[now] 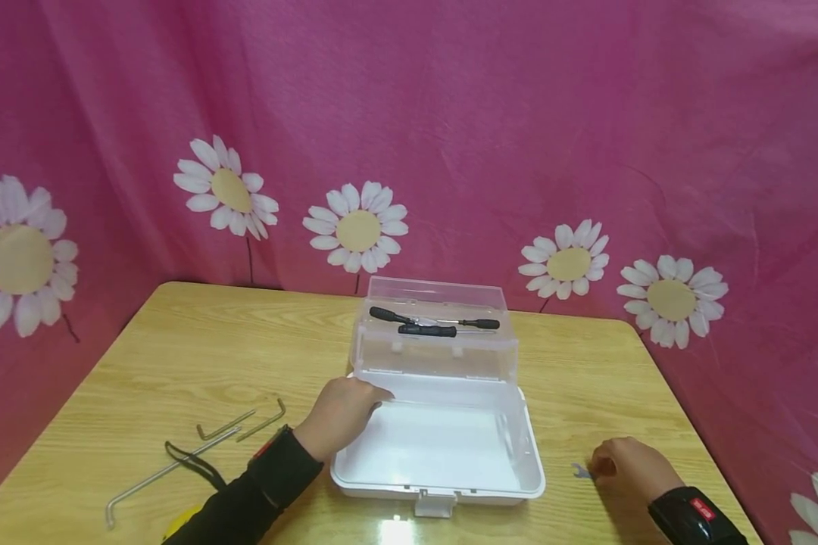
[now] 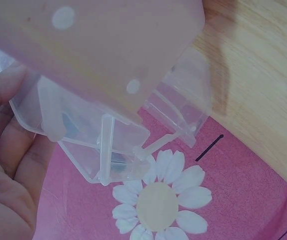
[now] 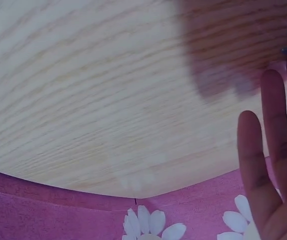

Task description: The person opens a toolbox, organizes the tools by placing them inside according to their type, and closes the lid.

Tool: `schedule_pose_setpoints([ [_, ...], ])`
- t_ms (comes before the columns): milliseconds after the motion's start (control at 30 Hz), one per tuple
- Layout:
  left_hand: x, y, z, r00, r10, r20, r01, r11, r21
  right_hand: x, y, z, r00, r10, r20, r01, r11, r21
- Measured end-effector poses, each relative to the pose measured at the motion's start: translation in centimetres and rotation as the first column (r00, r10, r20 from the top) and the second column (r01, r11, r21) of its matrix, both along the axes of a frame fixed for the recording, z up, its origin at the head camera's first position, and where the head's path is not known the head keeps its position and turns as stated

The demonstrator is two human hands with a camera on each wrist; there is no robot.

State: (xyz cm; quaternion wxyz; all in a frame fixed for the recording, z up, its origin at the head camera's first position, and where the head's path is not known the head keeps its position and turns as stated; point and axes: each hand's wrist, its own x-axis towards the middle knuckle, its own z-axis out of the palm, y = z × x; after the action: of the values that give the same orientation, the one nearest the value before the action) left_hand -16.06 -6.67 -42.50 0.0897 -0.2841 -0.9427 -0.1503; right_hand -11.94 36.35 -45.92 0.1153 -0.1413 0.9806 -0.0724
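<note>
In the head view, my left hand (image 1: pixel 339 415) grips the left rim of the white toolbox (image 1: pixel 380 490), thumb over the inner side. The toolbox stands open on the wooden table (image 1: pixel 259 333), its latch (image 1: pixel 435 505) towards me. Three black-handled tools (image 1: pixel 427 331) lie on the clear lid section (image 1: pixel 436 362) behind. To my left are three bent metal rods (image 1: pixel 177 469) and a black strap (image 1: pixel 204 468). My right hand (image 1: pixel 630 468) is curled at a small wrench (image 1: pixel 582 471), right of the toolbox; I cannot tell whether I pinch it.

In the left wrist view, my thumb and bent fingers are at the edge of the clear plastic, beside a pale panel with two white spots.

In the right wrist view, two fingers reach out fairly straight, and the wrench shows just beyond my fingertips, cut by the frame edge.
</note>
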Motion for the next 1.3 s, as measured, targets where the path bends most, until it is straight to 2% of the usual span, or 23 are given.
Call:
schedule_pose_setpoints([
  [133, 0.0, 0.0, 0.0, 1.000, -0.005, -0.021, 0.005, 1.000, -0.007, 0.2, -0.2, -0.1, 1.000, -0.010, -0.029, 0.010, 1.000, 0.013],
  [267, 0.0, 0.0, 0.0, 1.000, -0.005, -0.014, 0.005, 1.000, -0.008, 0.3, -0.5, -0.3, 0.998, -0.019, -0.055, 0.020, 1.000, 0.022],
  [367, 0.0, 0.0, 0.0, 1.000, 0.003, -0.006, -0.004, 1.000, -0.009, 0.1, -0.4, -0.6, 0.994, 0.043, -0.102, -0.041, 0.999, 0.026],
  [500, 0.0, -0.1, 0.0, 1.000, 0.006, -0.006, -0.006, 1.000, -0.014, -0.3, -0.2, -0.8, 0.975, 0.145, -0.167, -0.142, 0.989, 0.031],
  [567, 0.0, -0.1, 0.0, 1.000, 0.006, -0.005, -0.006, 1.000, -0.015, -0.4, -0.2, -0.9, 0.972, 0.157, -0.177, -0.157, 0.987, 0.015],
  [700, 0.1, -0.1, 0.1, 1.000, 0.007, -0.001, -0.007, 1.000, -0.015, -0.8, -0.5, -0.8, 0.979, 0.140, -0.147, -0.149, 0.987, -0.054],
  [833, 0.1, 0.0, 0.2, 1.000, 0.002, -0.009, -0.002, 1.000, -0.011, -1.9, -0.4, -0.2, 0.988, 0.130, -0.080, -0.140, 0.981, -0.137],
  [967, 0.2, 0.0, 0.3, 1.000, 0.000, -0.005, 0.000, 1.000, -0.005, -4.1, -0.3, 2.3, 0.987, 0.105, -0.118, -0.122, 0.981, -0.148],
  [1100, 0.2, 0.0, 0.3, 1.000, 0.006, 0.016, -0.006, 1.000, 0.004, -7.1, -1.5, 6.6, 0.974, 0.039, -0.222, -0.067, 0.990, -0.122],
  [1200, 0.3, 0.0, 0.3, 1.000, 0.013, 0.028, -0.013, 1.000, 0.009, -9.6, -3.0, 10.1, 0.964, 0.010, -0.266, -0.053, 0.986, -0.157],
  [1300, 0.3, 0.0, 0.4, 1.000, 0.013, 0.025, -0.013, 1.000, 0.011, -12.2, -4.9, 13.2, 0.955, 0.029, -0.296, -0.098, 0.970, -0.223],
])
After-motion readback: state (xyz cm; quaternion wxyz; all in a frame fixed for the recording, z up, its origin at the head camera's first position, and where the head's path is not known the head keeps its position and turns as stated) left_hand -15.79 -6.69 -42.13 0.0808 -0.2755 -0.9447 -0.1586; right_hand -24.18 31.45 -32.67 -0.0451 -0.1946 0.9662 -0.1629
